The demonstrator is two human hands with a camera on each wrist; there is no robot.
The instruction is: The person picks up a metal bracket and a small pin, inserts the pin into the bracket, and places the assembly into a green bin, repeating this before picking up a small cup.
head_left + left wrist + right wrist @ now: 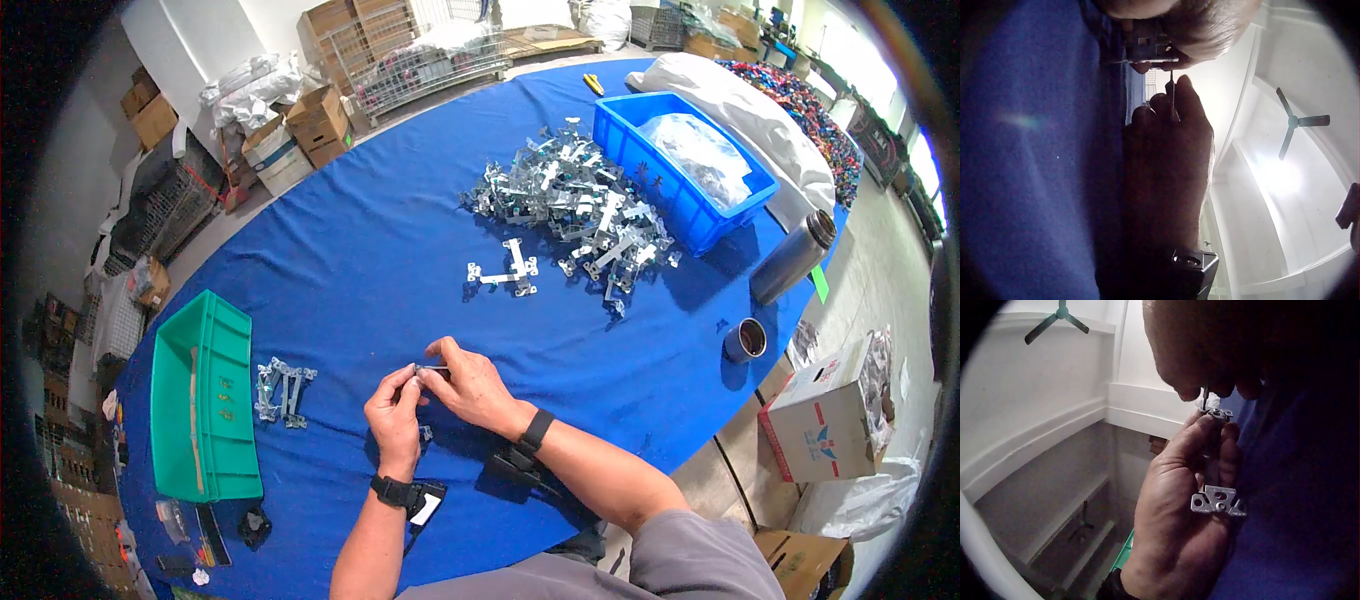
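Note:
My left hand (396, 415) holds a metal bracket (1219, 501) along its palm, thumb and fingers round it. One flared end with holes shows near the heel of the palm in the right wrist view, and the far end rises at the fingertips. With its thumb and fingers, my right hand (472, 384) pinches a thin metal rod-like tool (1172, 84). The tool's tip is right at the far end of the bracket; its handle is hidden inside the fingers. Both hands meet close over the blue cloth, fingertips nearly together.
A heap of metal brackets (575, 205) lies beyond, beside a blue bin (690, 215). Two crossed brackets (515, 268) lie nearer. On the left, several brackets (285, 390) sit by a green bin (230, 400). A steel flask (793, 258) and a cup (745, 341) stand at right.

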